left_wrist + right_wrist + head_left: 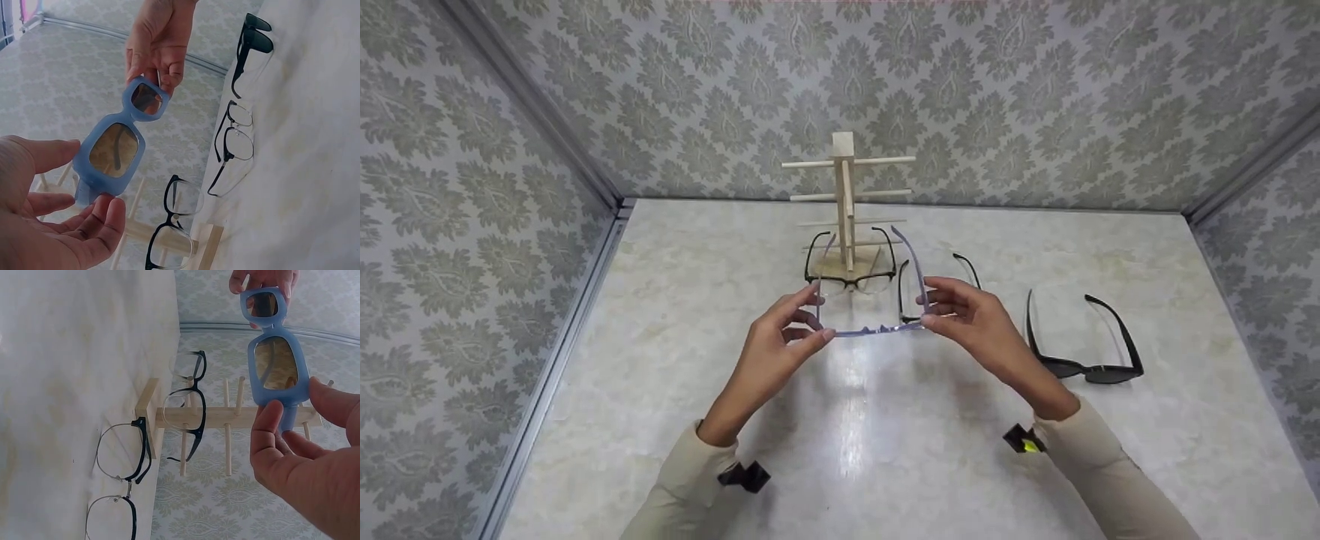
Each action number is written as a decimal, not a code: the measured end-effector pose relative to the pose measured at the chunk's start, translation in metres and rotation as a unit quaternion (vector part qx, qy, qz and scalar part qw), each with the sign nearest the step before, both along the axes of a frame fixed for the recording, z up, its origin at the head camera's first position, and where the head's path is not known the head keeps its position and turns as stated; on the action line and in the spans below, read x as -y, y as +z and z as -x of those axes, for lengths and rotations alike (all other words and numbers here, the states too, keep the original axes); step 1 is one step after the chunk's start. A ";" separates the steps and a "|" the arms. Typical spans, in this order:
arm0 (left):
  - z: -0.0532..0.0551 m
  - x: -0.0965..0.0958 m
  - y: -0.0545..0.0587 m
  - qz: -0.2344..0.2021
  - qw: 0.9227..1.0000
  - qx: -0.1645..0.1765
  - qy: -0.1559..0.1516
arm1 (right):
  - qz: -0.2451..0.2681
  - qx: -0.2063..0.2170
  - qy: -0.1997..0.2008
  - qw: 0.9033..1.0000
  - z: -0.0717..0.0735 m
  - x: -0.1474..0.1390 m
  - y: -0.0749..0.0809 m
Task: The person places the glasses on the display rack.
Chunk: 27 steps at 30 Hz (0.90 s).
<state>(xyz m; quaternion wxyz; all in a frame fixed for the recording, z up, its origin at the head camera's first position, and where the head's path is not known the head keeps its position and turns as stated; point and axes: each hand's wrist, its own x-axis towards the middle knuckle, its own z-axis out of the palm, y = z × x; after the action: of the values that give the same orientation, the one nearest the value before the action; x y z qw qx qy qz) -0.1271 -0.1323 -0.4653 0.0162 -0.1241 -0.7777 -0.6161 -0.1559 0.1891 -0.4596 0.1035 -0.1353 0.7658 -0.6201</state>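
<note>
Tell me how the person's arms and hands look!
Long, plain beige sleeves reach the wrists. Beside each is a small angular black piece; the right one has a yellow-green patch. The left hand and right hand wear no gloves.

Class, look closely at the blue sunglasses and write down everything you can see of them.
The blue sunglasses have a thick, glossy frame that looks like plastic, with rounded, squarish rims joined by a narrow bridge. The lenses are tinted brownish. Both side arms are unfolded and point away from the person, towards the wooden stand. The sunglasses are held up off the table, the left hand gripping one end and the right hand the other.
</note>
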 end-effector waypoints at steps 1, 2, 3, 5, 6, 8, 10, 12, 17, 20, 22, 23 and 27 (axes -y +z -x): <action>0.002 0.000 0.000 -0.001 1.000 0.000 0.001 | 0.001 0.000 0.001 1.000 0.002 0.001 0.000; 0.004 0.001 0.000 -0.003 1.000 0.000 0.002 | 0.002 0.000 0.000 1.000 0.003 0.002 0.001; 0.006 0.001 0.000 -0.004 1.000 0.001 0.003 | 0.003 0.000 -0.002 1.000 0.005 0.003 0.001; 0.010 0.003 0.001 -0.005 1.000 0.004 0.006 | 0.007 0.003 -0.005 1.000 0.009 0.005 0.001; 0.012 0.003 0.001 -0.007 1.000 0.005 0.007 | 0.007 0.005 -0.007 1.000 0.012 0.006 0.001; 0.017 0.005 0.000 -0.011 1.000 0.010 0.010 | 0.006 0.008 -0.010 1.000 0.016 0.009 0.000; 0.021 0.006 0.000 -0.012 1.000 0.015 0.014 | 0.003 0.009 -0.012 1.000 0.020 0.012 -0.001; 0.026 0.007 -0.001 -0.015 1.000 0.020 0.017 | 0.000 0.010 -0.014 1.000 0.024 0.014 -0.001; 0.035 0.010 -0.001 -0.019 0.999 0.032 0.014 | 0.013 0.014 -0.019 1.000 0.030 0.018 -0.001; 0.039 0.011 0.000 -0.022 0.999 0.036 0.014 | 0.018 0.010 -0.020 1.000 0.033 0.020 -0.001; 0.042 0.012 0.002 -0.023 0.999 0.038 0.015 | 0.017 0.006 -0.022 1.000 0.036 0.021 -0.002; 0.043 0.012 0.003 -0.023 0.999 0.040 0.015 | 0.016 0.006 -0.023 1.000 0.037 0.022 -0.002; 0.048 0.014 0.005 -0.012 0.999 0.044 0.012 | 0.013 0.012 -0.029 0.999 0.043 0.024 -0.002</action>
<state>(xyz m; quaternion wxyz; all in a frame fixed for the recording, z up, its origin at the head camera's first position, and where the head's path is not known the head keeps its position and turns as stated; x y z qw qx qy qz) -0.1754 -0.1461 -0.4601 -0.0093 -0.0868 -0.7715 -0.6302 -0.1985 0.1648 -0.4611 0.0925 -0.1067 0.7602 -0.6341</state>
